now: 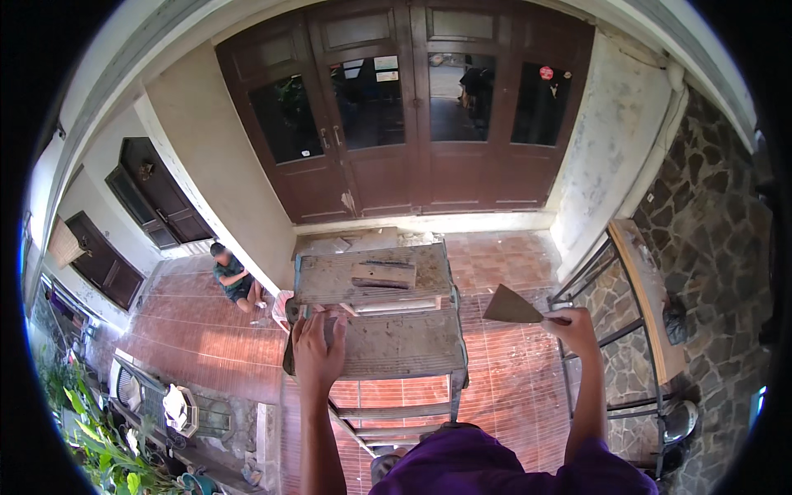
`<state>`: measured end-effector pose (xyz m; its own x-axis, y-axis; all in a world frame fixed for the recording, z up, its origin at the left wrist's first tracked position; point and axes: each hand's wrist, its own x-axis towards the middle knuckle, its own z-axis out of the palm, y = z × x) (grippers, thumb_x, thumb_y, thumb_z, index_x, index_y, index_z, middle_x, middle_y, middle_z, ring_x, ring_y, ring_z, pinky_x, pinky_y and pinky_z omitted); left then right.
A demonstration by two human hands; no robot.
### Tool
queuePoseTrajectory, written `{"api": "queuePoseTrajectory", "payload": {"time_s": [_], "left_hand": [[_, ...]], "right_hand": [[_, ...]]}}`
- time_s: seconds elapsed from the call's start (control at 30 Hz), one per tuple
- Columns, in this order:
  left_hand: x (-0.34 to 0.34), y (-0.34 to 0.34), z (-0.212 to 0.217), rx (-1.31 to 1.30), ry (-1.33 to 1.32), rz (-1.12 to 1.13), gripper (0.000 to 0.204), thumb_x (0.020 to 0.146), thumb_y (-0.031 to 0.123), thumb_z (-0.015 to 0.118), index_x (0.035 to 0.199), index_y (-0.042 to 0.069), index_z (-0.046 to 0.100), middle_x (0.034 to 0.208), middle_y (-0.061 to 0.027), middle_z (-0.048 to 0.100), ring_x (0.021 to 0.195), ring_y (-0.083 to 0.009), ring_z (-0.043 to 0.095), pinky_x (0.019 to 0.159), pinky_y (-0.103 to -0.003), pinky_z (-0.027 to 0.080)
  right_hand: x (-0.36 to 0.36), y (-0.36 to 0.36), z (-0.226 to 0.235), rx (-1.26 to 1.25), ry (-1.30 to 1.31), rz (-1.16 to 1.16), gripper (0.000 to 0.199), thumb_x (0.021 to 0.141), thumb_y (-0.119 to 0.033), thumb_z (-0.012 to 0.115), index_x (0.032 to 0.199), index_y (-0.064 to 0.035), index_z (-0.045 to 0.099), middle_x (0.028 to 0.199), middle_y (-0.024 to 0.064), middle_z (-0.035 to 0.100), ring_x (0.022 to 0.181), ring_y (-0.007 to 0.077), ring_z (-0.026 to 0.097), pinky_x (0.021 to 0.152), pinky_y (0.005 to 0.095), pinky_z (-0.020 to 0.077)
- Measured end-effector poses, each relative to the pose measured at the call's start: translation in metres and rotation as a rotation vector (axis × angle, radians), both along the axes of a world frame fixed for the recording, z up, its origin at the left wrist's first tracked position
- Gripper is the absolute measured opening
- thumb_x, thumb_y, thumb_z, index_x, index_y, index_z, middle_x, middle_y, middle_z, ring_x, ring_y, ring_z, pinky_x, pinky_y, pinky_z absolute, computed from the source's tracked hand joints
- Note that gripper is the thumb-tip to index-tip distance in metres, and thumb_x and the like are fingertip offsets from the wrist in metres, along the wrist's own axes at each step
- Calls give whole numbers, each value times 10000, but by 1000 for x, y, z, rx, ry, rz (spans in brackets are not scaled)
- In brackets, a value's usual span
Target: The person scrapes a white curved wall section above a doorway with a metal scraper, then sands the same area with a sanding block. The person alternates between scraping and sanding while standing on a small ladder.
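My right hand (572, 330) is closed round the handle of a putty knife (510, 307), its wide flat blade pointing left over the tiled floor. The left hand (319, 346) lies on the left part of a worn stepladder's lower tread (396, 346), fingers stretched forward and thumb apart. The stepladder's top board (330, 276) is dusty and stained. On it rests a small flat piece of wood (384, 274) with dark edges, beyond my left hand and touched by neither hand.
Brown double doors (375, 186) with glass panes stand ahead. At right is a black metal frame with a wooden plank (652, 313). Another person (233, 276) sits on the red tiled floor (194, 322) at left. Plants (99, 437) grow at lower left.
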<state>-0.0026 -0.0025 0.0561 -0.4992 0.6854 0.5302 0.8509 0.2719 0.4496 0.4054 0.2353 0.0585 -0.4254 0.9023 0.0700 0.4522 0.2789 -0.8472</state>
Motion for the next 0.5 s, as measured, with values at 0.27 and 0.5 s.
{"api": "queuePoseTrajectory", "payload": {"time_s": [0.27,0.5], "left_hand": [[-7,8,15,66,-76,-69,302,987,286,602,1068,-3,642,1056,-191,708,1023,-394,643,1062,-512,405],[-11,2,14,9,-72,-122,351,1025,317,544,1158,-4,595,1096,-209,679,1092,-395,615,1089,-525,353]], "right_hand": [[-52,-60,23,-106,461,-92,342,934,-92,685,1261,5,656,793,-51,613,656,24,499,551,206,389],[-128,-178,56,238,8,180,376,945,-79,633,1315,-16,619,860,92,673,649,169,607,592,306,502]]}}
